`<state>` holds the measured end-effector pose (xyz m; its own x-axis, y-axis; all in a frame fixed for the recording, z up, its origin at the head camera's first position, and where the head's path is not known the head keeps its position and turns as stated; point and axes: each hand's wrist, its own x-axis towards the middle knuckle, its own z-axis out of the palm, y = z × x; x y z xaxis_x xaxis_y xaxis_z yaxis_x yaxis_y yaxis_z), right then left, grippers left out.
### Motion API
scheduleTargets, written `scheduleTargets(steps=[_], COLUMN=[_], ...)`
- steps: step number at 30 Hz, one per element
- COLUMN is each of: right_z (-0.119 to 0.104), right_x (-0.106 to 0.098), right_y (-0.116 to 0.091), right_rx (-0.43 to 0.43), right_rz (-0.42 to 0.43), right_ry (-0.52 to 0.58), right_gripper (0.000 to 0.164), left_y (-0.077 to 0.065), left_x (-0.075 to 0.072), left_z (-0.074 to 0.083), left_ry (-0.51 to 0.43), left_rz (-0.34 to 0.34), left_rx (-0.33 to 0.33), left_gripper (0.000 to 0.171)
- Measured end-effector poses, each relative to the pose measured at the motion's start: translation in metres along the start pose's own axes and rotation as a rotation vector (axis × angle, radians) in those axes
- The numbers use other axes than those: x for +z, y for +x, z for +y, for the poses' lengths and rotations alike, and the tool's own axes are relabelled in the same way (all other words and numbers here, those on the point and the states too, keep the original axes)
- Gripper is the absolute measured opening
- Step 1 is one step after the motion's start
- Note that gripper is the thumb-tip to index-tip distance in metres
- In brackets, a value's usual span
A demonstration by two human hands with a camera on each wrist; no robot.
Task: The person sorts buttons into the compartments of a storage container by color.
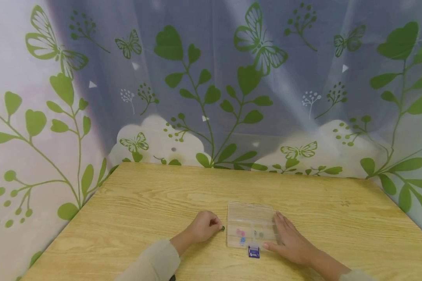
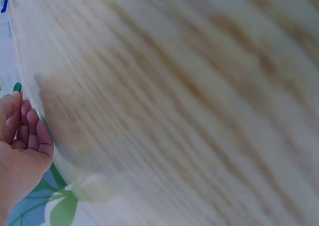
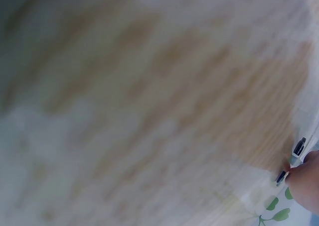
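A clear plastic compartment box (image 1: 235, 212) lies on the table, its blue latch (image 1: 254, 252) at the near edge. Inside are small pink pieces (image 1: 240, 232), a blue piece (image 1: 242, 240) and dark green pieces (image 1: 261, 234). Just left of the box, my left hand (image 1: 204, 227) pinches a small round green piece (image 2: 17, 87) between thumb and fingertips; the piece is close to the box wall. My right hand (image 1: 295, 242) rests against the box's right side with fingers straight, the thumb reaching along the near edge. Part of the right side is hidden beneath it.
The wood-grain table (image 1: 154, 187) extends around the box on all sides. Behind it hangs a curtain (image 1: 211, 78) printed with green leaves and butterflies, which also runs down both sides. A small dark object (image 1: 172, 278) shows at the bottom, beside the left sleeve.
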<state>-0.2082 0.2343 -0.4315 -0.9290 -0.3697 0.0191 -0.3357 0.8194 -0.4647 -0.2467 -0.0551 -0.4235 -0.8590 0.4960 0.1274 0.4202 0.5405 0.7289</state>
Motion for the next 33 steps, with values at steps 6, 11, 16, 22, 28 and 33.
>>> scheduleTargets(steps=[6,11,16,22,28,33], right_z=[0.0,0.001,0.0,-0.002,-0.003,-0.002], right_x=[-0.001,0.0,0.0,-0.001,-0.002,-0.002], right_y=[0.0,0.0,-0.001,-0.001,-0.001,-0.001], right_rx=[0.006,0.005,0.004,-0.002,0.004,0.008], right_rz=[0.001,0.0,0.001,0.01,0.008,0.0], right_ry=[-0.001,-0.001,0.001,-0.005,-0.004,0.004], right_gripper=[0.097,0.097,0.097,0.097,0.097,0.097], left_y=[0.003,0.004,0.005,0.007,0.012,0.016], left_x=[0.0,-0.002,-0.004,-0.005,-0.002,0.001], left_z=[0.001,0.002,0.002,0.005,0.009,0.016], left_ry=[0.003,0.012,0.015,-0.011,0.013,0.005], left_rz=[0.023,0.039,0.062,0.088,0.117,0.128], left_rx=[0.012,0.048,0.077,0.062,0.073,0.101], left_gripper=[0.011,0.012,0.012,0.012,0.012,0.011])
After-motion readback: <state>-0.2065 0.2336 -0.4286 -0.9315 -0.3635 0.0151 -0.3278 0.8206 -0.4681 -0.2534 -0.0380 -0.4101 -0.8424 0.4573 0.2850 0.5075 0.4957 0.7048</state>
